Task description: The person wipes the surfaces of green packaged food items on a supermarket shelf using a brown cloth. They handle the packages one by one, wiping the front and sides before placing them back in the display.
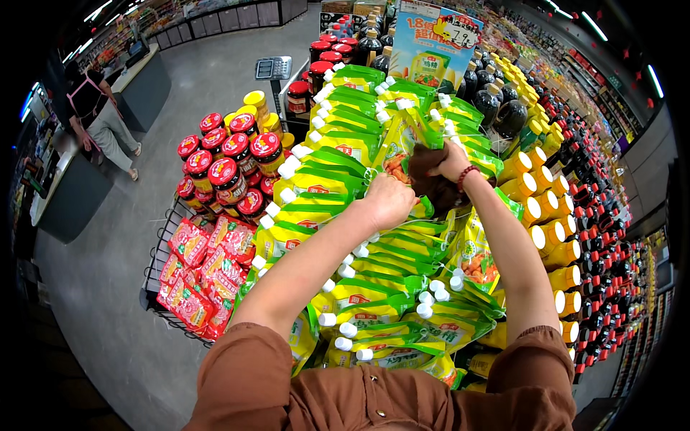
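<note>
My left hand (391,202) is closed at the lower part of a yellow and green spouted seasoning pouch (396,143), whose printed front faces me. My right hand (453,161) grips a dark brown cloth (428,175) against the right side of that pouch. A red bead bracelet circles my right wrist. Rows of similar pouches with white caps (334,186) lie packed around both hands. One more pouch (478,253) leans upright below my right forearm. My left fingertips are mostly hidden from the camera.
Red-lidded jars (226,172) and red packets (202,269) fill a wire rack at left. Dark bottles (488,102) and yellow bottles (544,215) line the right. A printed sign (436,46) stands behind the pouches. Another person (97,108) stands near counters (135,86).
</note>
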`<control>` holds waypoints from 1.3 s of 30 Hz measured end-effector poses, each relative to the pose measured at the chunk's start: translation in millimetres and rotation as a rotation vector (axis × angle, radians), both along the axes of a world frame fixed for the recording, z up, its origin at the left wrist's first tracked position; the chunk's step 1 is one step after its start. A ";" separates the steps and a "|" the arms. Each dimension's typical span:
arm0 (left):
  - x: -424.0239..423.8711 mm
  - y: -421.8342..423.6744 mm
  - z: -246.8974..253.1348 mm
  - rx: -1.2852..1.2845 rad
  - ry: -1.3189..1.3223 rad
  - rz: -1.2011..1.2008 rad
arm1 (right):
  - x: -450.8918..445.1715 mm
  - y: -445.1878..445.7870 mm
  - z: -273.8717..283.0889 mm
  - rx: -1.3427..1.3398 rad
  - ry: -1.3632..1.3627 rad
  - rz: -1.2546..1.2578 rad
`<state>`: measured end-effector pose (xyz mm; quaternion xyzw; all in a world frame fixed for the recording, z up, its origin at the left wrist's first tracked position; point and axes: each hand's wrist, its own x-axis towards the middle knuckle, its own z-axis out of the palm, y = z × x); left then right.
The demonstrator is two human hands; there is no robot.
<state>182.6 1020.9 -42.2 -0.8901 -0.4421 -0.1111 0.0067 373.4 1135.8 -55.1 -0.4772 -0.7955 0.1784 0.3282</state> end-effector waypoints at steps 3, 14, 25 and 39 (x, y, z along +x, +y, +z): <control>-1.3 -1.5 0.2 -0.028 -0.024 -0.003 | -2.8 0.7 13.9 0.011 -0.253 -0.075; -2.4 -2.0 1.8 -0.014 -0.050 -0.012 | -5.9 -0.9 7.4 0.099 -0.508 0.194; -3.7 -4.2 -1.7 -0.088 -0.091 -0.009 | -20.9 -1.5 -2.0 0.178 -0.042 -0.048; -3.4 -12.1 11.1 -0.182 -0.090 0.034 | -9.3 -36.3 27.3 -0.311 0.088 0.435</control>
